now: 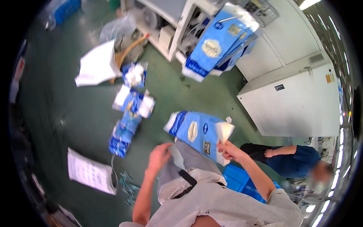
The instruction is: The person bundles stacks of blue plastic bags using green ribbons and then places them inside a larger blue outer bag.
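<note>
My right hand [228, 150] grips the lower edge of a blue and white plastic package [198, 132], holding it out in front of my knee. Open with its fingers apart, my left hand [159, 156] hovers just left of that package and touches nothing. A stack of similar blue packages [219, 41] hangs out of a white machine at the top. Several crumpled blue and white packages [130, 113] lie on the green floor to the left of my hands.
A large white cabinet [298, 98] stands at the right. Another person in a dark blue top [298, 160] crouches beside it. A blue crate [242, 181] sits under my right arm. White sacks [90, 172] [96, 64] lie on the floor.
</note>
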### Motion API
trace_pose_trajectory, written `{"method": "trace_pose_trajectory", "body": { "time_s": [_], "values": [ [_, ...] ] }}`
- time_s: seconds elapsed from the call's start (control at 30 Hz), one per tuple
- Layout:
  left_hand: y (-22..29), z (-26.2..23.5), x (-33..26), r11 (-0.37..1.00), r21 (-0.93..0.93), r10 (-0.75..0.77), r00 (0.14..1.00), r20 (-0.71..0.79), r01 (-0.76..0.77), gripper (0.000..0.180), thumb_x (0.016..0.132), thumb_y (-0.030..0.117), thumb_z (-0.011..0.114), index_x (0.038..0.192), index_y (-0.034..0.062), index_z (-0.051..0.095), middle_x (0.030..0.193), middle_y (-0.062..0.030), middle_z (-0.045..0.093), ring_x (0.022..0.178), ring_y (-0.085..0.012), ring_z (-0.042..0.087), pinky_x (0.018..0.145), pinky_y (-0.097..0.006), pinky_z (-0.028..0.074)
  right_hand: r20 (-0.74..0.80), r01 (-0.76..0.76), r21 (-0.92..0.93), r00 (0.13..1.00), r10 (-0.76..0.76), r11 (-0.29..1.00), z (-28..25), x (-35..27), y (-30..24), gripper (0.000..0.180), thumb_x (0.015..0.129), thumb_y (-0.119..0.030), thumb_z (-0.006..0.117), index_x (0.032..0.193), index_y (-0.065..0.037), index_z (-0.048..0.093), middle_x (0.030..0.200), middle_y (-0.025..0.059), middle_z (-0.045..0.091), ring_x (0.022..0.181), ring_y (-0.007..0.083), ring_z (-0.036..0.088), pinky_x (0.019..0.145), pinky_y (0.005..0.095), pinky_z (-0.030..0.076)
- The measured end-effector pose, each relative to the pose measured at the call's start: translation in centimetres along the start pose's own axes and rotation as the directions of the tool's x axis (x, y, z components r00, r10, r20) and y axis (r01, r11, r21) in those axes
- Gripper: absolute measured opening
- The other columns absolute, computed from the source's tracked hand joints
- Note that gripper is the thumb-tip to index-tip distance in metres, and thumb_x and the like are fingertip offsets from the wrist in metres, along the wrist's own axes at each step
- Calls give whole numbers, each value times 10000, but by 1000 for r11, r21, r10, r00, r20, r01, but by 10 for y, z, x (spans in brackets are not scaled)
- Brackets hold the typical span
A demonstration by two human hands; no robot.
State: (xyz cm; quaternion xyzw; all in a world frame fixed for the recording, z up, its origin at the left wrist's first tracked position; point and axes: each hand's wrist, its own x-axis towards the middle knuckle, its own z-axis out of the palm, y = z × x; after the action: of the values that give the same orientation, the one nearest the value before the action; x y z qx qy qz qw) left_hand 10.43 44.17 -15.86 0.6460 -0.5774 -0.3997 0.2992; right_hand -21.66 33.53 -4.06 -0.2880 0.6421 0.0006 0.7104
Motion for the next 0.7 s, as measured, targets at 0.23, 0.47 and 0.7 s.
{"method": "trace_pose_trajectory", "body": {
  "time_s": [0.23, 0.47, 0.7],
  "values": [
    [184, 31, 117, 466, 391, 726, 596, 344, -794, 474, 798, 95, 575, 1271, 114, 543, 1360, -86, 517, 1356, -273, 379, 1095, -439, 355, 56, 331, -293, 943, -329, 897, -5, 29, -37, 370, 871, -198, 569, 1207, -66, 487, 700, 25, 514, 414, 83, 379, 367, 257, 285],
    [188, 46, 188, 531, 561, 429, 772, 469, -636, 367, 776, 142, 647, 1125, 111, 537, 1002, -55, 611, 936, -259, 629, 823, -389, 494, 218, 432, -331, 900, -377, 839, -36, 71, -89, 556, 806, -155, 628, 1279, -28, 364, 686, 55, 529, 443, 118, 476, 375, 262, 351],
    [186, 51, 227, 639, 610, 315, 883, 348, -468, 294, 750, 140, 705, 1000, 113, 554, 886, -36, 624, 787, -230, 652, 670, -372, 506, 251, 386, -215, 910, -331, 897, -71, 81, -141, 589, 814, -109, 640, 1300, -91, 309, 665, 23, 460, 455, 94, 395, 372, 264, 292]
  ]
}}
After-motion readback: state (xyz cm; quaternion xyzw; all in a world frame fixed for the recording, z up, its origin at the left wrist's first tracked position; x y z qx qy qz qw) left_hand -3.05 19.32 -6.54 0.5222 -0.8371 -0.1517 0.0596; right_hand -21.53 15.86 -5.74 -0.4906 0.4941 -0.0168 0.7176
